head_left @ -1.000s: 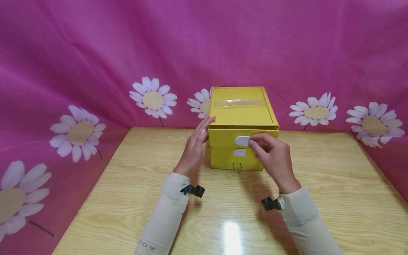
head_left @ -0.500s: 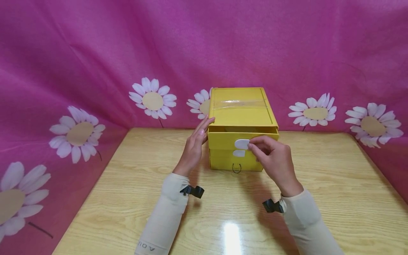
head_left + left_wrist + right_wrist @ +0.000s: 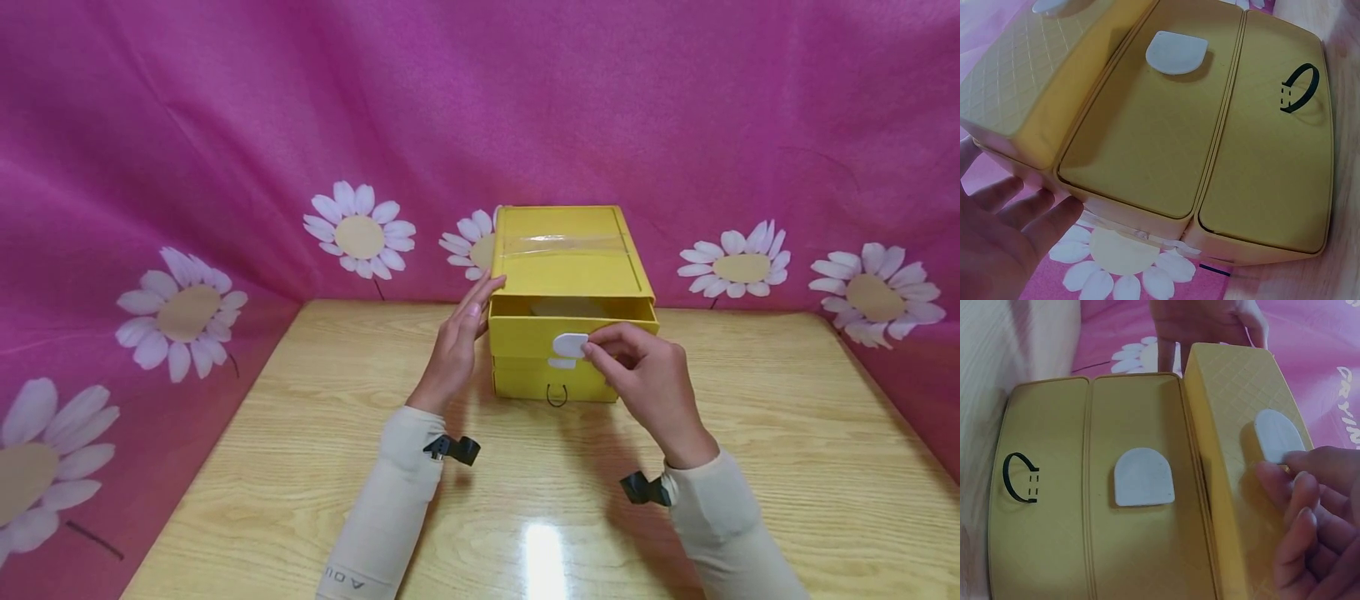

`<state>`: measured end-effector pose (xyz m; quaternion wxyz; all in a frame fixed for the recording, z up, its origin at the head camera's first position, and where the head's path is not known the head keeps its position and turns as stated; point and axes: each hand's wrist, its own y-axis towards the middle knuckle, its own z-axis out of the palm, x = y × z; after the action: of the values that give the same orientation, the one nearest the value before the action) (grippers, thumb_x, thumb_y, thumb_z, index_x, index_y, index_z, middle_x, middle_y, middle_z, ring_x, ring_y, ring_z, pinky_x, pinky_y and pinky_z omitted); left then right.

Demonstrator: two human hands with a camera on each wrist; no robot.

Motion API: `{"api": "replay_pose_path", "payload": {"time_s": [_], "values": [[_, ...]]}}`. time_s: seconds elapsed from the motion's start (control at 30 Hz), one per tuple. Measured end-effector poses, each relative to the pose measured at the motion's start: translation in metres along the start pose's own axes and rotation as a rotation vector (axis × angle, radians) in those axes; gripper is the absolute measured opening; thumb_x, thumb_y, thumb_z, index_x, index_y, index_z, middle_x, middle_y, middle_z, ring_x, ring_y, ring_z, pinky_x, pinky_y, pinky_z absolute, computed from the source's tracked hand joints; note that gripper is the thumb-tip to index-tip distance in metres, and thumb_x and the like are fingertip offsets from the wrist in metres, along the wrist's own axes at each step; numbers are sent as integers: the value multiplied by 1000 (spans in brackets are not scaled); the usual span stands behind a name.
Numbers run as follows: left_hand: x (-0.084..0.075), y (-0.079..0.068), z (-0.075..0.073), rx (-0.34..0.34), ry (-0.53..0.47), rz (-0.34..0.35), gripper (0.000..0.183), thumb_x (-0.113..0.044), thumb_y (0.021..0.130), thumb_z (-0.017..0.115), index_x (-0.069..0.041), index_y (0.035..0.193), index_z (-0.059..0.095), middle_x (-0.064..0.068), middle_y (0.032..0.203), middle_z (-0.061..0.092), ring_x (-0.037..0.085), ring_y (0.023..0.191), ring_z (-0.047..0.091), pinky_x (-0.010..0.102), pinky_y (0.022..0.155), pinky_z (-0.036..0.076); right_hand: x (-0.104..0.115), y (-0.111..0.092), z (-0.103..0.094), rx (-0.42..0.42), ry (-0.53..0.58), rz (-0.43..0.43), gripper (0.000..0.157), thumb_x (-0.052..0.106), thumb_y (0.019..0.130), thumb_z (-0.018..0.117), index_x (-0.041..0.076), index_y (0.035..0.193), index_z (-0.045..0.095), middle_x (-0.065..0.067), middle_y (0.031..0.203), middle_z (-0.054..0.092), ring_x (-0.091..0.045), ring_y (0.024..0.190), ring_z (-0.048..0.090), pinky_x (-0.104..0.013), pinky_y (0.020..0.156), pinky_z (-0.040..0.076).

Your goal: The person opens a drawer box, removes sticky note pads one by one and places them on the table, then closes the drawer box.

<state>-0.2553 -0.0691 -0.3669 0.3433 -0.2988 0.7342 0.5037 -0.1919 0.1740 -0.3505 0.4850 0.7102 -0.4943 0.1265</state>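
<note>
A yellow box of three stacked drawers stands on the table. Its top drawer sticks out toward me, partly pulled out, and something pale shows inside. My right hand pinches the white rounded handle of that drawer between thumb and fingers. My left hand rests with extended fingers against the box's left side, near the upper front corner. The middle drawer is closed and bears a similar white handle. On the closed bottom drawer is a black loop.
Clear tape runs across the box top. Behind the box hangs a pink cloth with white daisies, which also covers both sides. The box stands toward the back of the light wooden table.
The top drawer has slid out toward me, widening the gap under the box top. My right hand has come slightly nearer with the handle; my left hand has stayed in place.
</note>
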Motion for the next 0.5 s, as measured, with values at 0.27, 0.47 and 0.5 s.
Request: {"api": "replay_pose_path", "payload": {"time_s": [0.27,0.47,0.5], "values": [[10,1,0,-3,15,10,49,-39,105,19,-29,148,38,-7,159,21,10,140,30,47,105,40,3,-1,-4,30,-26,2,10,13,83,76,12,93,71,2,80,73,-11,55,60,-19,46,47],[10,1,-1,-2,10,18,48,-36,105,19,-28,148,38,-7,159,21,11,141,29,52,104,39,7,-2,-9,81,-31,-1,11,11,82,76,11,92,71,0,80,72,-13,53,60,-21,45,48],[10,1,-1,-2,8,18,48,-35,105,19,-27,148,38,-7,159,21,11,141,29,53,104,39,8,-2,-10,94,-32,-1,11,11,82,76,11,92,71,0,80,72,-14,54,60,-22,45,49]]}}
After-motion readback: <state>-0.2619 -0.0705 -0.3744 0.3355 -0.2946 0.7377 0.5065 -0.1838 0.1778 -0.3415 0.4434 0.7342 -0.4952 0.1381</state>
